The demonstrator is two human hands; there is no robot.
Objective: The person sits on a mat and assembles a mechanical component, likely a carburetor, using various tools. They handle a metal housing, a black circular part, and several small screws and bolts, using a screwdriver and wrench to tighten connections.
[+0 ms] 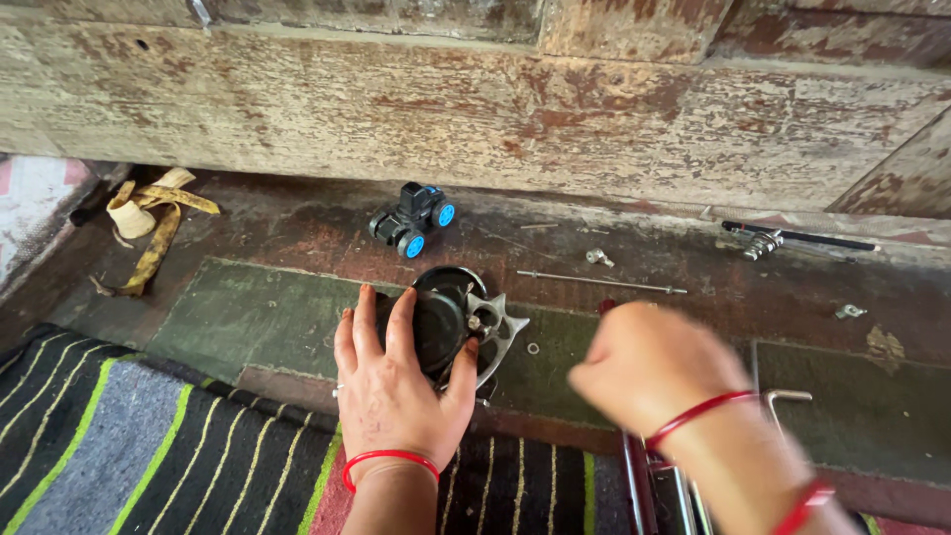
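Fingers of the left hand (391, 386) are spread over a round black part (436, 322), clamped on its near side with the thumb against its right edge; a red thread band circles the wrist. This black disc sits on a silver metal bracket (498, 332) with pointed lugs, on the green mat (248, 312) near that mat's far edge. The right hand (649, 362) hovers just right of it, blurred and curled into a loose fist; whether it holds anything cannot be told. It wears red bands too.

No packages, labels or signs show. A small toy car (413, 220) with blue wheels stands on the dark floor strip (317, 223) beyond the mat, close to the worn wooden wall (495, 109). A banana peel (149, 223) lies toward the far left corner. A thin metal rod (599, 281) lies right of the car, with a small metal fitting (597, 257) just beyond it and a black-handled tool (792, 238) along the far right edge. A hex key (788, 398) rests on the mat near the right wrist.

A striped rug (149, 446) covers the near left. Bare mat lies left of the disc, between the peel and the left hand.
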